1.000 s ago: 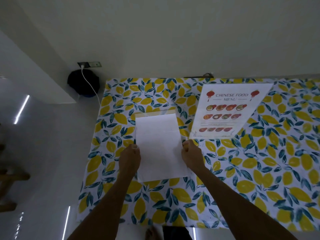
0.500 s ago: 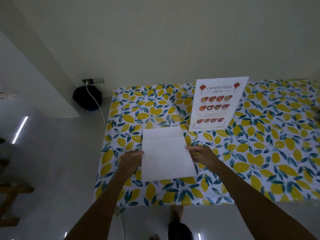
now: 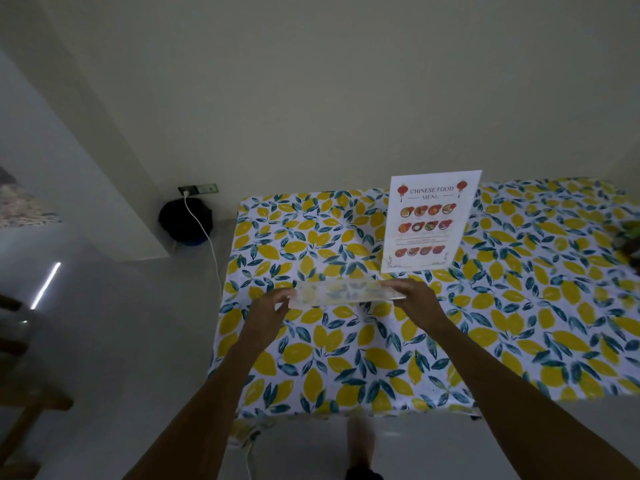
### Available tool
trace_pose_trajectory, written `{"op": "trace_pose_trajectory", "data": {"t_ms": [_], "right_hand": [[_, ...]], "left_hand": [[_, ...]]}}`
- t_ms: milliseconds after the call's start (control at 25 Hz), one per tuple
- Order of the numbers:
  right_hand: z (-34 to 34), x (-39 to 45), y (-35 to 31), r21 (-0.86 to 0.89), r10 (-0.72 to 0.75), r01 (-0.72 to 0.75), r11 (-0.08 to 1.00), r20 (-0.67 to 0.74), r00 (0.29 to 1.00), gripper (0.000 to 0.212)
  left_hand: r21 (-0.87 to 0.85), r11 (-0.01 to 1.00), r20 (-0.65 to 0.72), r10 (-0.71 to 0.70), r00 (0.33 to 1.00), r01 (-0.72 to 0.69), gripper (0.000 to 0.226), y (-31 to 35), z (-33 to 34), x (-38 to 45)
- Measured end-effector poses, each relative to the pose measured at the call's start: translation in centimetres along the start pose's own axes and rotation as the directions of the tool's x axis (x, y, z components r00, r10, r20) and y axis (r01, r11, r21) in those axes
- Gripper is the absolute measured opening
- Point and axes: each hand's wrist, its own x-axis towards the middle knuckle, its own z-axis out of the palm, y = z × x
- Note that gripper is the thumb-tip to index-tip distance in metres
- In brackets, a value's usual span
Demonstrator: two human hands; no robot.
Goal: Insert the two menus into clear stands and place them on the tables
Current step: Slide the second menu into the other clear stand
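Both hands, left hand and right hand, pinch the ends of a clear stand (seen edge-on) with their fingers, holding it level just before the standing menu, likely for setting down on the table.

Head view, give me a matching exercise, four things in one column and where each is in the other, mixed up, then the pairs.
Things:
1. menu
2. clear stand
3. black bag
4. white cable

Places:
A. on the floor by the wall, left of the table
B. held at both ends by the left hand and right hand
C. upright on the tablecloth, far side
D. plugged into the wall socket, running down across the bag

Pairs: 1-C, 2-B, 3-A, 4-D
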Motion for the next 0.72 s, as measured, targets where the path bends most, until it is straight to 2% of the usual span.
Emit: {"op": "trace_pose_trajectory", "data": {"t_ms": [120,200,320,440,600,720], "right_hand": [[-0.8,2.7,-1.4,-0.158,-0.108,0.102,0.982,-0.028,0.994,0.017],[-1.0,4.8,-1.8,-0.218,-0.131,0.116,0.969,-0.056,0.990,0.020],[-0.9,7.8,-2.3,-0.262,-0.131,0.110,0.959,-0.064,0.989,0.021],[-0.9,10.5,-3.1,-0.322,-0.151,0.112,0.940,-0.100,0.983,0.023],[-0.5,12.6,-3.3,-0.285,-0.159,0.105,0.953,-0.171,0.972,0.024],[-0.1,13.6,-3.5,-0.315,-0.180,0.105,0.943,-0.217,0.959,0.025]], "left_hand": [[0.040,0.999,-0.029,0.022,0.999,-0.021,0.028,0.6,-0.7,2.6],[0.073,0.997,-0.106,0.015,0.994,-0.007,0.023,1.1,-0.8,4.6],[0.141,0.990,-0.161,0.049,0.986,-0.026,0.031,2.0,-1.2,7.1],[0.126,0.992,-0.177,0.052,0.983,-0.030,0.037,2.3,-1.5,10.0],[0.130,0.991,-0.235,0.015,0.972,0.016,0.024,1.8,-1.1,12.7],[0.136,0.990,-0.276,-0.003,0.961,0.042,0.025,1.1,-0.6,13.8]]}}
